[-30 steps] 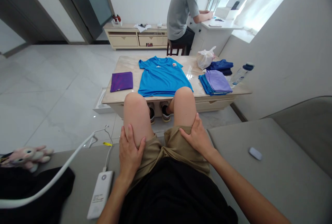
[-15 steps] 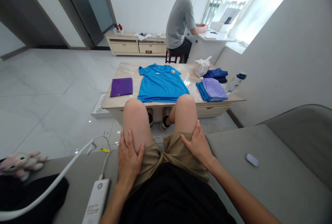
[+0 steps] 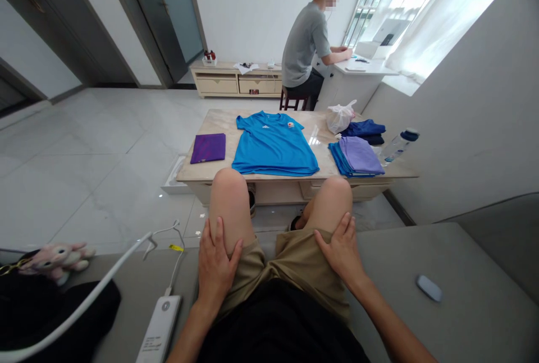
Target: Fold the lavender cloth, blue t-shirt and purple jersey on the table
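My left hand (image 3: 218, 265) rests on my left thigh with its fingers spread, partly on bare skin and partly on the khaki shorts (image 3: 301, 265). Spread over my right thigh lies my right hand (image 3: 343, 251), also holding nothing. Beyond my knees, a blue T-shirt (image 3: 273, 147) is laid flat on the low table (image 3: 214, 122), collar pointing away from me. A folded purple garment (image 3: 208, 148) sits to its left. On its right is a stack with a folded lilac garment (image 3: 362, 155) on top of blue ones.
Behind the stack are a white plastic bag (image 3: 340, 117), dark blue clothes (image 3: 364, 130) and a water bottle (image 3: 398, 147). A power bank (image 3: 160, 326) with a cable lies left of me, near a plush toy (image 3: 59, 259). A person (image 3: 309, 49) sits at a desk by the window.
The whole view has shifted, with things now lower and further right. My right knee has swung outward, away from the left. Both hands stay on the thighs.
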`<act>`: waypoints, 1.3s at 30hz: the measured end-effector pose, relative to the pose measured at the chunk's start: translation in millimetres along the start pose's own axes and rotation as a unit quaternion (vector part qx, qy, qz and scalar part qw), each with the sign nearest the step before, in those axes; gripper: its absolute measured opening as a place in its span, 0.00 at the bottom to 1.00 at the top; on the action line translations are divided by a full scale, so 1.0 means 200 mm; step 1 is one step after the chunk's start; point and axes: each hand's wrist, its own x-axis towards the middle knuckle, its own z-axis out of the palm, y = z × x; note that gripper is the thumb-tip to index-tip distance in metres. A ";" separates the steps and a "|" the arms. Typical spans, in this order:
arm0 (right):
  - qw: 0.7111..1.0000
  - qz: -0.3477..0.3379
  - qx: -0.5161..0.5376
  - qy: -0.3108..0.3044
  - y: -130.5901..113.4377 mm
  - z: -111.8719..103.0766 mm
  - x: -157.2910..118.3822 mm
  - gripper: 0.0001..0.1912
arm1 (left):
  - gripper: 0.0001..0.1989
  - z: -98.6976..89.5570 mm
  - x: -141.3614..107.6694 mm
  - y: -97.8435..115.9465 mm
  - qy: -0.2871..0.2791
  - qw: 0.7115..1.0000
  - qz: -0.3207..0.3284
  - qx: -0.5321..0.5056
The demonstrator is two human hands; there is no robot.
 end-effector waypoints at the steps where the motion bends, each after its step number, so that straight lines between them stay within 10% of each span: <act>1: 1.000 0.001 -0.005 -0.007 0.01 0.00 0.00 0.59 | 0.43 0.00 0.00 0.01 -0.001 1.000 -0.001 0.001; 21: 0.994 0.001 0.100 0.053 0.09 0.04 0.18 0.48 | 0.15 -0.03 0.31 0.10 -0.021 0.991 0.130 0.004; 29: 0.979 -0.162 0.099 -0.069 0.00 -0.06 0.91 0.13 | 0.09 0.31 0.89 0.00 -0.194 0.964 0.154 -0.096; 34: 0.949 -0.204 0.000 -0.240 -0.19 0.19 1.37 0.12 | 0.09 0.64 1.37 -0.04 -0.263 0.953 0.139 -0.054; 39: 0.929 -0.193 -0.072 -0.306 -0.28 0.45 1.49 0.11 | 0.11 0.88 1.57 -0.09 -0.345 0.923 0.172 0.010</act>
